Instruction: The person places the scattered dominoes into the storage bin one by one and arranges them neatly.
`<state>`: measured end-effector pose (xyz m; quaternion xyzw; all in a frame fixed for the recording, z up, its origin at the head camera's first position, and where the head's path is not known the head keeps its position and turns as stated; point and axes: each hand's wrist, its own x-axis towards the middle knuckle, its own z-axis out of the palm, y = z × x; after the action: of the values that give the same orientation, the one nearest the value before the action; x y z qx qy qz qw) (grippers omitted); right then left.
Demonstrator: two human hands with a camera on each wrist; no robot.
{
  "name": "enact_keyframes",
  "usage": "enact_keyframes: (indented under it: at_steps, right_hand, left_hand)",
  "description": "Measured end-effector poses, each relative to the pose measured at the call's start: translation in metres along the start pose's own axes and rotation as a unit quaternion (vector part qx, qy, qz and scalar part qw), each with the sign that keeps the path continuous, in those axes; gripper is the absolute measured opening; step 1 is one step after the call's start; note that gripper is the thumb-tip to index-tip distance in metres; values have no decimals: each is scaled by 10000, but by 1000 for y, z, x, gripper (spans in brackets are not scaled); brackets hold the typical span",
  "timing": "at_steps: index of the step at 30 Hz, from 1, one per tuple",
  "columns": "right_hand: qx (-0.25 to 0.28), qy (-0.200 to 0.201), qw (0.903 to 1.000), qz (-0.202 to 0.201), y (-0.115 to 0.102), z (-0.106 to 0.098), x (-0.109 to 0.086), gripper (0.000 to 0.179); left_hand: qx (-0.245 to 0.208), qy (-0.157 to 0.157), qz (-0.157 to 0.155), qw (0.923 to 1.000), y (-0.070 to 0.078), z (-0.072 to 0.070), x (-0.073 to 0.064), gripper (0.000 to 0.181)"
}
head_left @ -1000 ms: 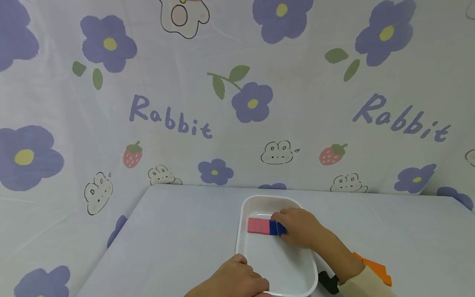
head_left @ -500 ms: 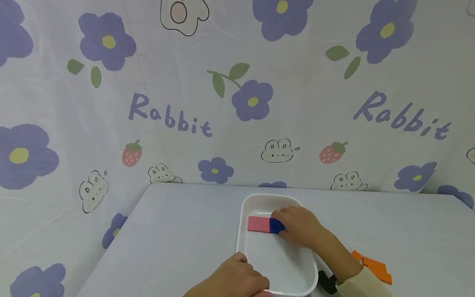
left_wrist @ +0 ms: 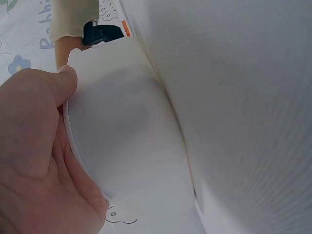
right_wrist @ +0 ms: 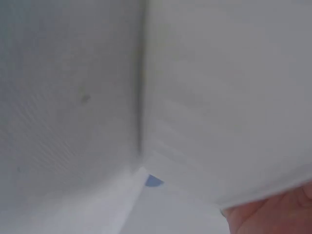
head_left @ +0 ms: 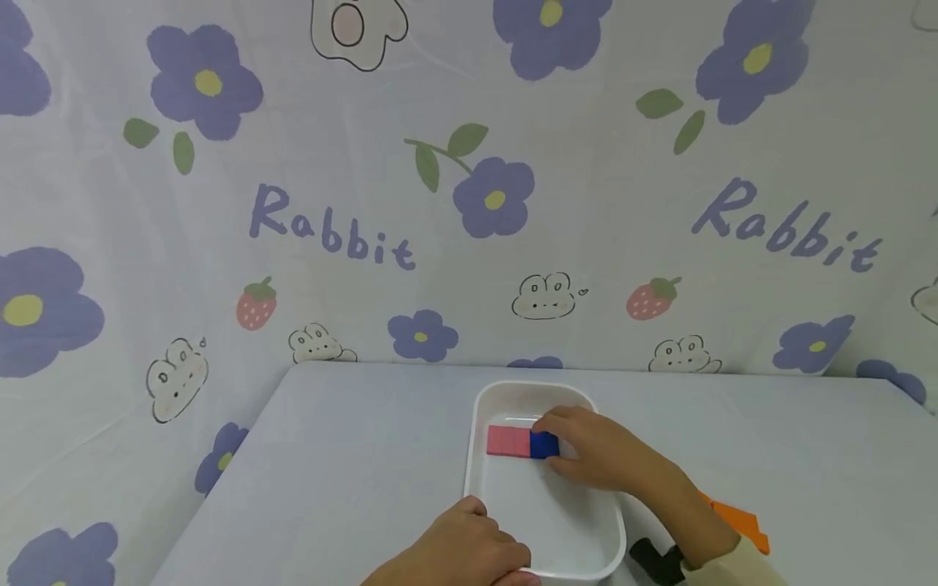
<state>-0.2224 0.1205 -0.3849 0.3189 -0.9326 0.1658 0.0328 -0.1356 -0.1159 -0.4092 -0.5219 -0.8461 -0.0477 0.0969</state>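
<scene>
A white tray [head_left: 545, 537] with rounded corners lies on the table. My left hand [head_left: 469, 545] grips its near left corner; in the left wrist view the thumb and fingers of that left hand [left_wrist: 44, 131] hold the tray's rim. Inside, toward the far end, a pink strip of blocks [head_left: 509, 441] lies flat with blue blocks [head_left: 545, 445] joined flush to its right end. My right hand [head_left: 608, 448] reaches over the tray's right side, pinching the blue blocks with index finger at the far edge and thumb at the near edge. The right wrist view shows mostly the tray's outer wall [right_wrist: 224, 97].
Orange flat pieces [head_left: 736, 521] lie on the table to the right, partly behind the right forearm. A dark green-black piece [head_left: 655, 561] sits beside the tray's near right corner, partly under the sleeve [head_left: 736, 566]. A patterned cloth [head_left: 469, 268] hangs behind the table.
A narrow gap between the blue blocks has closed as my right hand pressed them leftward against the strip. Its thumb and index finger now stand slightly wider. The left hand stays on the tray.
</scene>
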Motion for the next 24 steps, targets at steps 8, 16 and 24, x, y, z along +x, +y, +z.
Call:
enact_keyframes:
  at_steps: [8,16,24]
  right_hand:
    - [157,58,9988,450,-7,-45,-40,39]
    - [-233,-423,9910,1250,15,-81,-81,40]
    - [-475,-1649,9572,2330,45,-76,-94,26]
  left_hand:
    - [-709,-363,-378,9961,2,-1,4,44]
    - [55,229,0,9997,3,-1,0,37]
    - [3,169,-29,9999,2,-3,-1,36]
